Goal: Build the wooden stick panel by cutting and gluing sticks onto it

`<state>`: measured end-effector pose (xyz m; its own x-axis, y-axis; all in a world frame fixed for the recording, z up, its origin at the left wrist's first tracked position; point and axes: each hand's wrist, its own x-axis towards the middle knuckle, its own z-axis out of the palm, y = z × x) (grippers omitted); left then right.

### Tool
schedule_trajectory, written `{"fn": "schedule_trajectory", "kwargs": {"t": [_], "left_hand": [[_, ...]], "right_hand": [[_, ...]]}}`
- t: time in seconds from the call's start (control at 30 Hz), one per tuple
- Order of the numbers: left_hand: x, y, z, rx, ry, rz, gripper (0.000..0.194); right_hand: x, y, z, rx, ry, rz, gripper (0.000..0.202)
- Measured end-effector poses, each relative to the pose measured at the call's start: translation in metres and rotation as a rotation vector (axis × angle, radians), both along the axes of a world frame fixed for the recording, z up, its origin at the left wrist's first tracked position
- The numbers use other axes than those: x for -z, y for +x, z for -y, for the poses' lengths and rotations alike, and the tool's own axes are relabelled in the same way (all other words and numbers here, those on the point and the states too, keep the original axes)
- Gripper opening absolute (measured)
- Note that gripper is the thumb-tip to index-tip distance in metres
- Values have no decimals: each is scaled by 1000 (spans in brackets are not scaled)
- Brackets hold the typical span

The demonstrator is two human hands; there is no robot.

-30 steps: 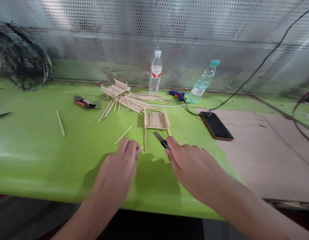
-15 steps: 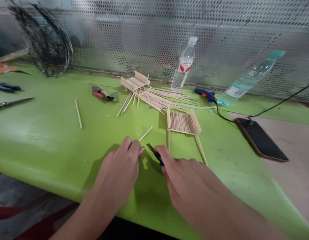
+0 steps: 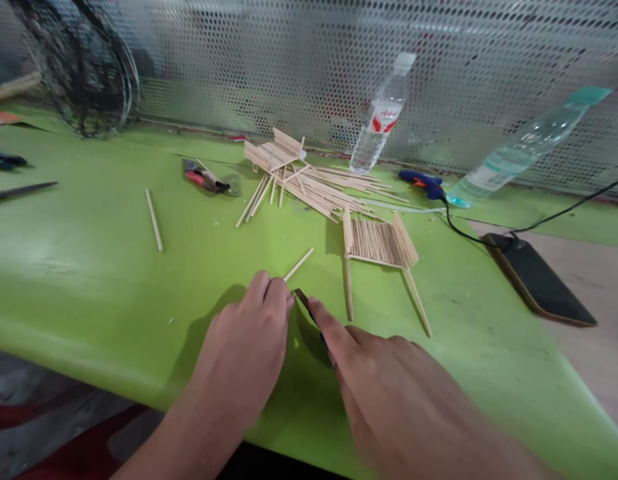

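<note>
My left hand (image 3: 251, 340) is closed on a thin wooden stick, whose short end pokes out by the fingertips. A second thin stick (image 3: 299, 264) shows just beyond the knuckles; whether the hand holds it too, I cannot tell. Wrapped round a utility knife (image 3: 303, 303), my right hand (image 3: 383, 373) lays its index finger along the top. The knife's blade tip is at the short stick end, close to the left fingertips. Past the right hand stands a small stick-built piece (image 3: 373, 241) with raised sides and two long legs. Another stick-built piece (image 3: 273, 153) lies farther back.
Many loose sticks (image 3: 329, 193) lie behind. Red-handled pliers (image 3: 206, 177) and a lone stick (image 3: 154, 220) are left; scissors (image 3: 23, 191) lie farther left. Two bottles (image 3: 381, 120) (image 3: 523, 157), a blue glue gun (image 3: 421, 181) with cord, and a phone (image 3: 541, 280) are right.
The knife blade has come closer to the left fingertips and the stick end there. My right index finger now stretches farther along the knife. The whole view has shifted slightly.
</note>
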<state>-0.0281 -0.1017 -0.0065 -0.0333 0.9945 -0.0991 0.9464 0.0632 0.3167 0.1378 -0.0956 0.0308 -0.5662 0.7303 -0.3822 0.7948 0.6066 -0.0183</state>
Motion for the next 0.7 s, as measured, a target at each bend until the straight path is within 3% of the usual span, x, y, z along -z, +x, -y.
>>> {"fn": "schedule_trajectory", "kwargs": {"t": [0.3, 0.5, 0.7], "left_hand": [[-1, 1, 0, -6, 3, -1, 23], [-1, -2, 0, 10, 23, -66, 21], [-2, -2, 3, 37, 53, -81, 22]], "right_hand": [[12, 8, 11, 17, 130, -101, 94], [1, -3, 18, 20, 144, -67, 84], [4, -16, 11, -20, 93, -10, 97]]}}
